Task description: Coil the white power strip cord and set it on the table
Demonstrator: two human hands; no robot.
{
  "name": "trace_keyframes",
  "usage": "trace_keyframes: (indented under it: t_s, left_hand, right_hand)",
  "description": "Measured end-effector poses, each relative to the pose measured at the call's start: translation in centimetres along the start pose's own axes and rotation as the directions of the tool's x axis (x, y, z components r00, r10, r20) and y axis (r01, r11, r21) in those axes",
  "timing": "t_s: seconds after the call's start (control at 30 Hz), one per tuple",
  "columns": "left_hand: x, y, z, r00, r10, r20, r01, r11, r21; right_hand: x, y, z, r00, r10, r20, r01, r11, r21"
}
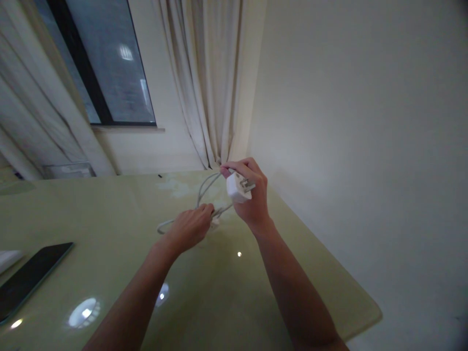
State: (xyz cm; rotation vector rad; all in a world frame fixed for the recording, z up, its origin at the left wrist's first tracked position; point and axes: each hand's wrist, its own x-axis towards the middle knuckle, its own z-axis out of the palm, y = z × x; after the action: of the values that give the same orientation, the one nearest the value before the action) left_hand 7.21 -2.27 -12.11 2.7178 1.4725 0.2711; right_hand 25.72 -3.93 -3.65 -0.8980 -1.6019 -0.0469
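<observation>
My right hand (252,200) is raised above the table and grips a white plug-in charger block (238,187), its metal prongs pointing right. A white cable (204,187) loops from the block down to my left hand (190,226), whose fingers are pinched closed on the cable near its small connector end (215,223). Part of the cable lies on the pale green glossy table (226,292) to the left of that hand.
A dark tablet or phone (27,280) lies at the table's left edge beside a white object (8,258). Beige curtains (208,83) hang in the corner next to a window (106,58). A plain wall (365,146) runs along the table's right side.
</observation>
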Motion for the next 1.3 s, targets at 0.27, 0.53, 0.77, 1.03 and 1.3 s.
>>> trace_keyframes:
  t_s: [0.27, 0.53, 0.77, 1.03, 1.3]
  left_hand:
    - [0.3, 0.5, 0.6, 0.98, 0.197, -0.018, -0.117, 0.503, -0.856]
    - [0.6, 1.8, 1.2, 0.875, 0.437, 0.207, -0.091, 0.568, -0.818]
    - [0.0, 0.6, -0.3, 0.949, 0.305, -0.082, -0.246, 0.551, -0.797]
    - [-0.3, 0.1, -3.0, 0.907, -0.212, -0.364, -0.336, 0.155, -0.929]
    - [-2.1, -0.7, -6.1, 0.807, -0.294, -0.512, -0.394, 0.379, -0.837]
  right_hand:
    - [0.0, 0.8, 0.7, 0.998, 0.036, 0.043, -0.034, 0.998, -0.052]
    - [0.1, 1.2, 1.0, 0.991, 0.107, 0.079, -0.102, 0.993, -0.068]
    - [0.0, 2.8, 1.2, 0.984, 0.15, 0.096, -0.152, 0.988, 0.013]
    - [0.3, 3.6, 1.6, 0.932, 0.315, 0.179, -0.345, 0.924, 0.166]
    - [-1.5, 2.3, 4.9, 0.798, 0.391, 0.458, -0.566, 0.746, 0.35]
